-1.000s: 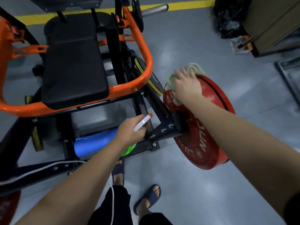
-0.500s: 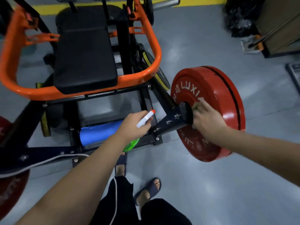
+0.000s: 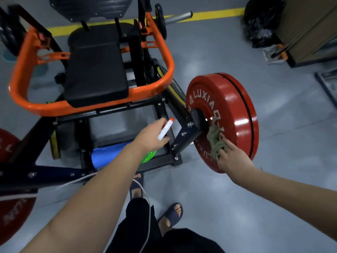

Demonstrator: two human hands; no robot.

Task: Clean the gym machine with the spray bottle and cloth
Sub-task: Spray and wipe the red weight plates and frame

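Note:
The gym machine has an orange frame [image 3: 164, 75] and a black seat pad [image 3: 94, 70]. A red weight plate [image 3: 235, 110] hangs on its black arm at the right. My right hand [image 3: 231, 157] presses a greenish cloth [image 3: 215, 141] against the lower face of the plate, just below the hub. My left hand [image 3: 151, 137] grips a spray bottle whose white nozzle with an orange tip [image 3: 165, 131] points up and right; its green body [image 3: 149, 156] peeks out under the wrist.
A blue roll [image 3: 107, 157] lies inside the machine's base. Another red plate [image 3: 12, 203] sits at the left edge. Black bags [image 3: 262, 21] and a wooden cabinet [image 3: 310, 28] stand at the back right. My sandalled feet [image 3: 171, 214] stand on grey floor.
My right hand has slid with the cloth from the top rim of the plate down across its face to below the hub. The left hand has kept the bottle still.

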